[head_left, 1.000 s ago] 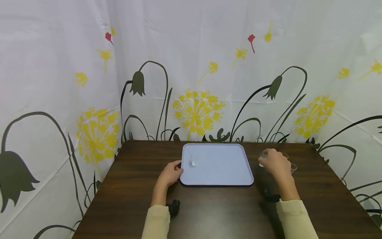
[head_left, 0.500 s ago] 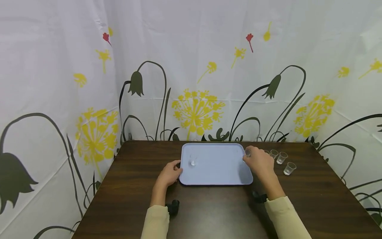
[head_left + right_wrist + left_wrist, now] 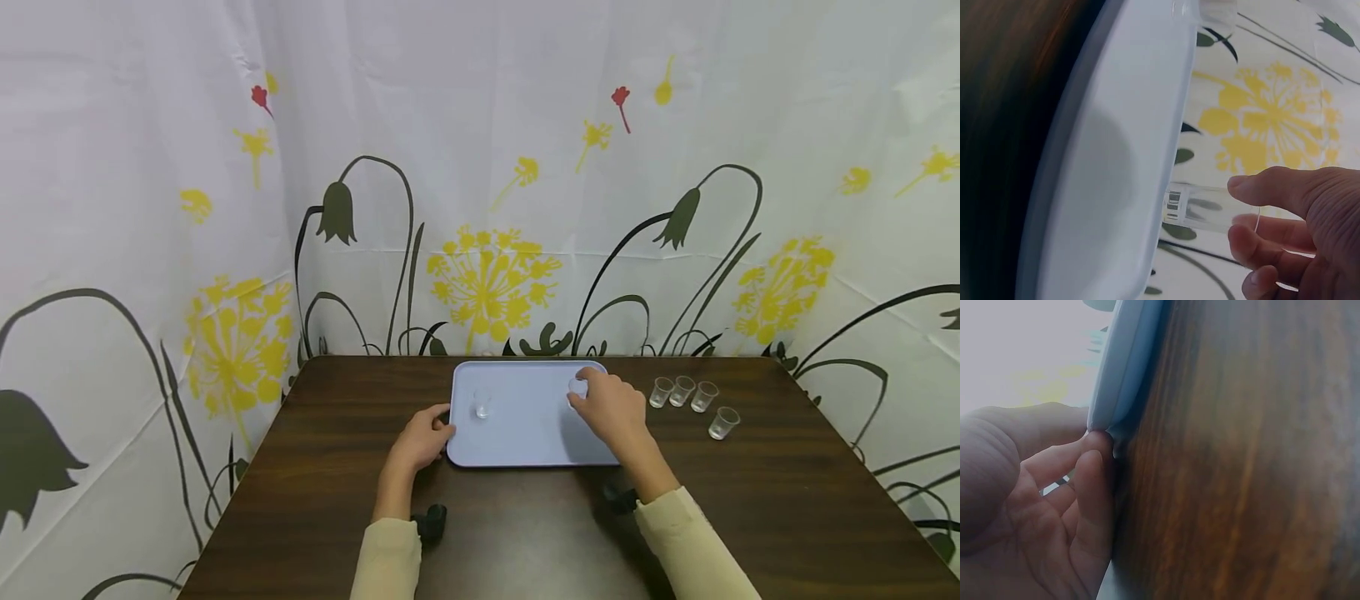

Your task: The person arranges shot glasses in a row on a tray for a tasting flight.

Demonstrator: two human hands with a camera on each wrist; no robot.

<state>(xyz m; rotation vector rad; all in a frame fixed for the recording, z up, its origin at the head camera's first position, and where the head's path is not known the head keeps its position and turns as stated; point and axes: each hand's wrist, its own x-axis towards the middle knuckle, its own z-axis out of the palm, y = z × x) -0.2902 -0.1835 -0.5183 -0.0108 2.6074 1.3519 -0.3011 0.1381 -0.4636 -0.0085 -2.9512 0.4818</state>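
Observation:
A pale blue tray point(image 3: 525, 446) lies on the dark wooden table. My left hand point(image 3: 422, 439) pinches its left edge, thumb above the rim and fingers below it, as the left wrist view shows at the tray's rim point(image 3: 1124, 369). Over the right part of the tray, my right hand point(image 3: 613, 410) holds a clear shot glass point(image 3: 1200, 206) near its rim between thumb and fingers. The glass is upright; whether its base touches the tray I cannot tell. Another clear shot glass point(image 3: 482, 406) stands on the tray's left side.
Several more clear shot glasses stand right of the tray, among them a front one point(image 3: 723, 423) set apart from a row with a middle glass point(image 3: 681, 392). The table point(image 3: 517, 533) runs back to a white curtain point(image 3: 465, 100) with printed flowers.
My right hand has carried a shot glass leftward from the group on the right to above the tray, uncovering the other glasses. The left hand stays at the tray's edge.

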